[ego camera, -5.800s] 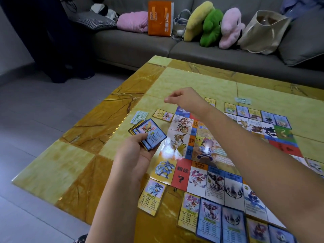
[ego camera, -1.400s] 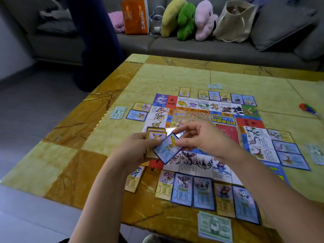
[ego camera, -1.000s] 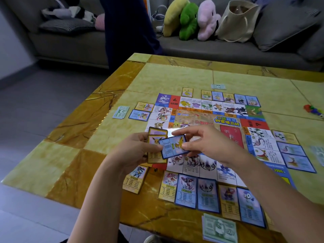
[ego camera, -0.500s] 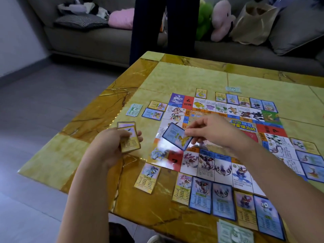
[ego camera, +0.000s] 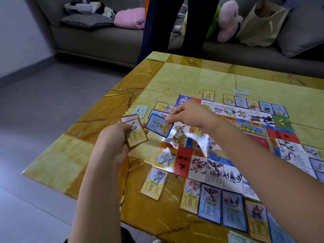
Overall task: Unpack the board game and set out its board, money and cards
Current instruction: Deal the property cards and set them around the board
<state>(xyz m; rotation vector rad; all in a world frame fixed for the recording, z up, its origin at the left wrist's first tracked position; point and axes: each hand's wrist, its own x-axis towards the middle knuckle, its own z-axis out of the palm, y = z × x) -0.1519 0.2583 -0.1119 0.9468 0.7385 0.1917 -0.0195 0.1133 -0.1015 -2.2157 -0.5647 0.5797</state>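
The game board (ego camera: 233, 148) lies flat on the yellow marble table (ego camera: 184, 78), with cards laid along its edges. My left hand (ego camera: 112, 142) grips a small stack of yellow-bordered cards (ego camera: 135, 132) left of the board. My right hand (ego camera: 187, 113) pinches a blue-bordered card (ego camera: 158, 125) by its corner, holding it low over the board's left edge beside two cards (ego camera: 164, 109) lying there. A row of cards (ego camera: 215, 202) runs along the near edge. A banknote (ego camera: 141, 111) lies to the left, another (ego camera: 242, 92) at the far side.
A person's dark-trousered legs (ego camera: 175, 27) stand at the table's far edge, before a grey sofa (ego camera: 98, 37) holding plush toys (ego camera: 228, 20), cushions and a beige tote bag (ego camera: 261, 23). Grey floor (ego camera: 43, 106) lies left of the table. More banknotes (ego camera: 243, 238) sit at the near edge.
My right hand drew the blue card from the stack and carried it left and forward to the board's left edge. My left hand stayed put with the stack. The standing person moved right.
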